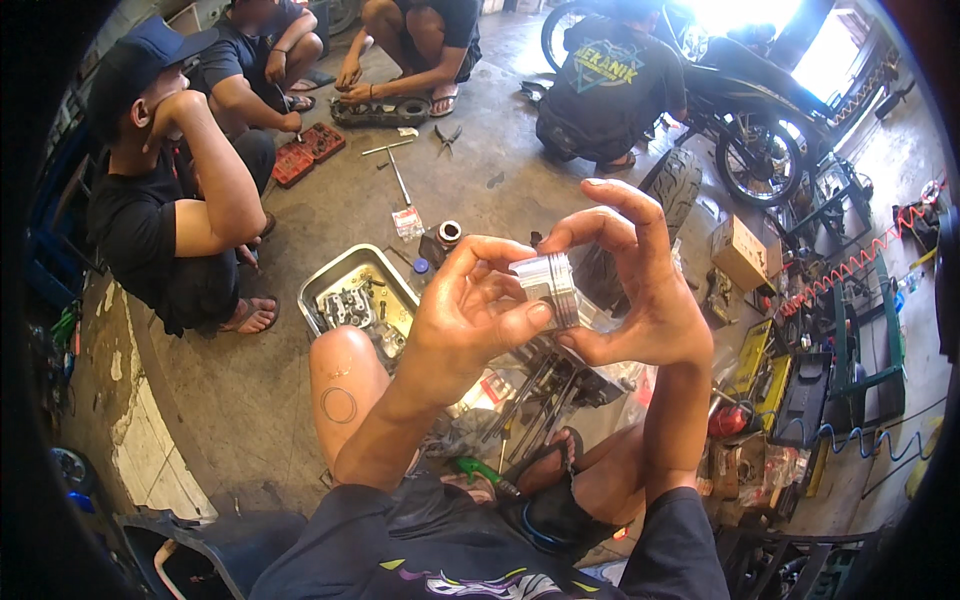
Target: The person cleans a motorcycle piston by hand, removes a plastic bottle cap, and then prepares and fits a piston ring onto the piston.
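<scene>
In front of me I hold up a shiny metal piston [545, 285], tilted on its side with its ring grooves toward the right. My left hand [465, 310] is closed round its skirt, thumb below and fingers above. The thumb and a fingertip of my right hand [640, 290] close on the grooved end from below and above, its other fingers raised. Whether a ring sits in the grooves is too small to tell. A thin dark ring [338, 404] lies on my left knee. Beneath my hands stands an engine block with long studs [535, 405].
A metal tray [345, 262] of engine parts lies ahead left. Beyond are a T-handle wrench [398, 175], pliers [449, 140] and a red tool case [308, 154]. Several people crouch around. A tyre [672, 185], cardboard box [745, 250] and motorcycle [760, 150] stand right.
</scene>
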Motion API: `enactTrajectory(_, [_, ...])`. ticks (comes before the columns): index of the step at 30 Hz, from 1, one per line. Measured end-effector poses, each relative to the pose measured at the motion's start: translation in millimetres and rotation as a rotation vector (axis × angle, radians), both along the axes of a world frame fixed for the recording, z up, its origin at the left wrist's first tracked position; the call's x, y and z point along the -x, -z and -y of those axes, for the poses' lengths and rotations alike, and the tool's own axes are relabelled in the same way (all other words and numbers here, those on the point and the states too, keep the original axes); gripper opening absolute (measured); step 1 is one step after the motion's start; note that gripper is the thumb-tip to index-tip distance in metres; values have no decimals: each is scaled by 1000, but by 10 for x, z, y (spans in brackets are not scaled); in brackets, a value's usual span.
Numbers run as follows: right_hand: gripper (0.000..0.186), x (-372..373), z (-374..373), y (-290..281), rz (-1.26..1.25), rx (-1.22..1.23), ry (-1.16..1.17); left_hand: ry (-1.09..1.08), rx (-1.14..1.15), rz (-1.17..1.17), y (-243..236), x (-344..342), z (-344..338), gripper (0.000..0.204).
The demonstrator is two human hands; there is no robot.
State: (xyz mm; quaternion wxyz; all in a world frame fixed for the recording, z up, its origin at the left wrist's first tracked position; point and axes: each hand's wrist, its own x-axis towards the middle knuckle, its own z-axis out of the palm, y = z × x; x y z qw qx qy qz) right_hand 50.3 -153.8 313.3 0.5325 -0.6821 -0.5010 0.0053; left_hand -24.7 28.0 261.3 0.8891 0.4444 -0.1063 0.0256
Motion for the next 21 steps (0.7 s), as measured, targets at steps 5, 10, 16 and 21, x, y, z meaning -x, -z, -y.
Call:
enactTrajectory(5, [99,-9,17,-1,9,-35,-13,-49,-33,139,43,4,12,54])
enactTrajectory(10, [99,24,11,-24,16,-66,-19,-170,-159,330,96,-22,1,56])
enactTrajectory(16, [99,50,18,-15,-21,-100,-25,-323,-361,574,106,-45,-70,55])
enactTrajectory(21, [97,83,41,-60,21,-75,-11,-338,-428,655,64,-46,-111,57])
